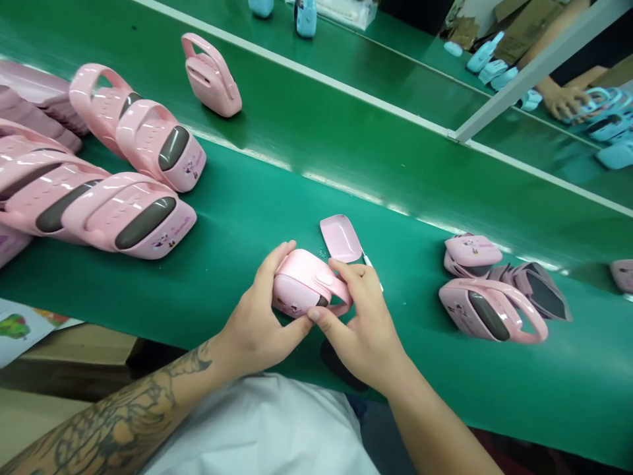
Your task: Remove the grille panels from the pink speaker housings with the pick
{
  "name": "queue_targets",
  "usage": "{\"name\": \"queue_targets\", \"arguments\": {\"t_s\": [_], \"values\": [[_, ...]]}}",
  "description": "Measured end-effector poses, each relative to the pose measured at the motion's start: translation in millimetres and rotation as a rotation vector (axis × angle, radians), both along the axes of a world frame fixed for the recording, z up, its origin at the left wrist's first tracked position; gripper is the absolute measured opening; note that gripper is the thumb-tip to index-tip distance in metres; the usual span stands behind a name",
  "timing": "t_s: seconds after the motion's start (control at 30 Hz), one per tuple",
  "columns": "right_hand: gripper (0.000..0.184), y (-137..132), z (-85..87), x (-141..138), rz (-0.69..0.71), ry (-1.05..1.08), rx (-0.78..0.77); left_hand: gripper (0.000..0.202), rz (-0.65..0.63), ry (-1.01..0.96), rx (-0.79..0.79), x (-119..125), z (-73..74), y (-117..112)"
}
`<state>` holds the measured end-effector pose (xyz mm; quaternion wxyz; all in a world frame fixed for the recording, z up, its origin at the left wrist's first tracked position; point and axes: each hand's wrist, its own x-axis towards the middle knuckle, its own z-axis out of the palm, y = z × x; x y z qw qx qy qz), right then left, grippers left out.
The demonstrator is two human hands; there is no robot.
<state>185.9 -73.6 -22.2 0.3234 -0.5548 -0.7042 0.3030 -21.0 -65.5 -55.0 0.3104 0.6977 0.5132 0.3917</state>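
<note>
The left hand point(254, 316) and right hand point(363, 323) both hold a pink plastic case point(297, 284) just above a green conveyor belt point(237, 218). The left fingers point(281, 254) wrap closely over the case's near end, while the right fingers point(346, 270) bend over its pink handle point(339, 287), gripping it firmly. The case sits between both palms. Just beyond the right fingers, a small pink tray point(341, 237) lies on the belt, with more pink cases point(133, 211) point(489, 310) well apart on either side.
</note>
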Motion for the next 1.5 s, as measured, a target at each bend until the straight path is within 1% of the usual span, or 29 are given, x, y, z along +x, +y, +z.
{"name": "queue_targets", "arguments": {"t_s": [0.1, 0.17, 0.23, 0.3, 0.37, 0.43, 0.53, 0.63, 0.77, 0.93, 1.0, 1.03, 1.07, 1.17, 1.2, 1.27, 1.3, 1.37, 1.5], "values": [[0.057, -2.6, 3.2, -3.6, -0.056, 0.067, -0.159, 0.095, -0.075, 0.045, 0.129, -2.4, -0.6, -0.8], [0.055, -4.7, 5.7, -4.7, -0.092, 0.127, -0.199, 0.092, -0.109, 0.069, 0.189, -3.6, 0.3, -1.3], [0.055, -6.0, 8.6, -5.0, -0.121, 0.174, -0.224, 0.091, -0.114, 0.094, 0.219, -4.7, 1.6, -2.6], [0.055, -6.1, 10.6, -5.2, -0.143, 0.208, -0.298, 0.091, -0.117, 0.138, 0.239, -6.3, 3.1, -4.4], [0.058, -5.7, 10.4, -5.7, -0.158, 0.247, -0.382, 0.092, -0.127, 0.190, 0.259, -8.6, 4.6, -6.0], [0.061, -5.6, 7.7, -6.5, -0.167, 0.281, -0.425, 0.091, -0.132, 0.233, 0.276, -11.3, 5.7, -6.8], [0.065, -7.6, 1.5, -8.4, -0.193, 0.315, -0.427, 0.088, -0.137, 0.265, 0.291, -14.8, 6.3, -6.5], [0.064, -10.7, -2.2, -10.3, -0.225, 0.319, -0.407, 0.084, -0.143, 0.277, 0.309, -16.2, 5.6, -6.0], [0.059, -12.8, -1.7, -11.8, -0.237, 0.302, -0.357, 0.082, -0.127, 0.262, 0.337, -14.8, 4.5, -7.4], [0.061, -12.8, -2.0, -12.9, -0.241, 0.291, -0.362, 0.087, -0.139, 0.249, 0.310, -17.4, 4.6, -8.2], [0.061, -13.3, -3.0, -13.1, -0.245, 0.296, -0.369, 0.089, -0.185, 0.199, 0.261, -23.2, 4.0, -4.1], [0.061, -13.6, -3.6, -13.1, -0.248, 0.301, -0.373, 0.088, -0.217, 0.142, 0.214, -26.9, 3.3, -0.5], [0.061, -14.0, -4.0, -12.8, -0.250, 0.306, -0.378, 0.085, -0.249, 0.064, 0.145, -30.8, 2.1, 3.9], [0.061, -14.8, -5.3, -10.7, -0.245, 0.307, -0.379, 0.077, -0.333, -0.223, -0.143, -40.2, -3.0, 19.9], [0.061, -14.9, -5.5, -9.7, -0.239, 0.303, -0.373, 0.078, -0.367, -0.304, -0.231, -41.7, -4.8, 25.1], [0.059, -14.8, -5.2, -7.9, -0.229, 0.291, -0.356, 0.082, -0.449, -0.405, -0.368, -42.2, -7.5, 33.3], [0.058, -14.6, -4.5, -7.2, -0.227, 0.282, -0.350, 0.084, -0.481, -0.434, -0.410, -41.6, -8.1, 36.0], [0.056, -14.2, -2.0, -6.6, -0.228, 0.260, -0.340, 0.084, -0.497, -0.470, -0.465, -39.5, -7.9, 38.2], [0.056, -13.3, 6.1, -8.2, -0.243, 0.225, -0.322, 0.084, -0.442, -0.505, -0.498, -36.6, -5.1, 33.7]]}}
